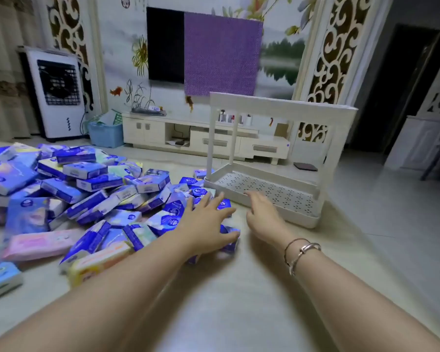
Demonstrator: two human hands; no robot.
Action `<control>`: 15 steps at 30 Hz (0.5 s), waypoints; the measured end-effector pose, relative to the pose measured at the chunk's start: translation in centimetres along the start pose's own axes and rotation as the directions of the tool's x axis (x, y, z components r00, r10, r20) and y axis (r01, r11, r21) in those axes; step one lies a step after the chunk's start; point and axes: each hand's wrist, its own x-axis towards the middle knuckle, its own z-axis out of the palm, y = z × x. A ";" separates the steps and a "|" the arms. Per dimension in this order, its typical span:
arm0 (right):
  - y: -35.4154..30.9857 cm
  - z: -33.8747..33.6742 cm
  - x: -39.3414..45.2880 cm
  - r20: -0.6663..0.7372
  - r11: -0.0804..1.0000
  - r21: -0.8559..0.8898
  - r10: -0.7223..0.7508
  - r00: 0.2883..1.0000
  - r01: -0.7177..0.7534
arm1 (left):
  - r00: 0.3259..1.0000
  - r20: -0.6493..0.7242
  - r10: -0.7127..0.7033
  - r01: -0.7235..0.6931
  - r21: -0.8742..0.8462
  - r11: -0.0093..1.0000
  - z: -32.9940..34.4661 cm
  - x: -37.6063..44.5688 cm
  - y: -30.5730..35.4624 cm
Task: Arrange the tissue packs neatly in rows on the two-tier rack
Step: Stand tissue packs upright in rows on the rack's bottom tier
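A big heap of blue and white tissue packs (pixel 87 189) covers the floor on the left, with a pink pack (pixel 40 243) near its front. A white two-tier rack (pixel 277 148) stands on the floor to the right, both tiers bare. My left hand (pixel 206 224) reaches out with fingers spread over small blue packs (pixel 230 241) at the heap's right edge, thumb against one of them. My right hand (pixel 263 214) stretches forward, fingers straight, just in front of the rack's lower perforated tray (pixel 269 191), holding nothing.
A cream TV cabinet (pixel 201 138) runs along the far wall under a TV half covered by a purple cloth (pixel 221 54). A white air cooler (pixel 59 95) and a blue bin (pixel 106 134) stand at the back left. Bare tiled floor lies near me.
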 end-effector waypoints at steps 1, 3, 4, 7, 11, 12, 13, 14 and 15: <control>0.6 0.2 1.0 0.014 1.000 -0.010 0.013 1.000 -0.013 | 1.000 0.006 0.005 -0.006 0.065 0.998 0.4 1.0 0.1; 1.6 0.6 2.2 0.049 0.998 -0.052 0.023 0.999 -0.021 | 1.000 0.013 0.004 -0.006 0.130 0.992 0.9 2.2 0.3; 1.8 0.8 2.5 0.069 0.997 -0.074 0.020 0.997 -0.015 | 1.000 0.014 -0.009 0.007 0.127 0.992 1.1 2.6 0.4; 3.1 1.8 3.2 0.022 0.987 -0.160 0.000 1.000 0.004 | 0.999 -0.012 -0.047 0.048 0.097 0.994 2.0 3.5 0.6; 4.7 1.3 2.8 -0.097 0.987 -0.144 0.061 0.993 -0.075 | 0.993 -0.073 -0.090 0.100 0.149 0.984 1.8 3.1 -0.1; 5.0 1.1 2.5 -0.109 0.983 -0.154 0.084 0.990 -0.100 | 0.991 -0.079 -0.105 0.117 0.167 0.979 1.6 2.8 -0.4; 5.3 0.8 2.1 -0.111 0.979 -0.167 0.102 0.989 -0.120 | 0.989 -0.088 -0.119 0.133 0.180 0.975 1.4 2.5 -0.8; 5.5 0.6 1.7 -0.106 0.976 -0.175 0.115 0.988 -0.132 | 0.987 -0.095 -0.129 0.146 0.189 0.971 1.2 2.2 -1.1; 5.7 0.3 1.3 -0.103 0.974 -0.177 0.122 0.987 -0.139 | 0.986 -0.103 -0.130 0.149 0.200 0.968 1.0 1.8 -1.3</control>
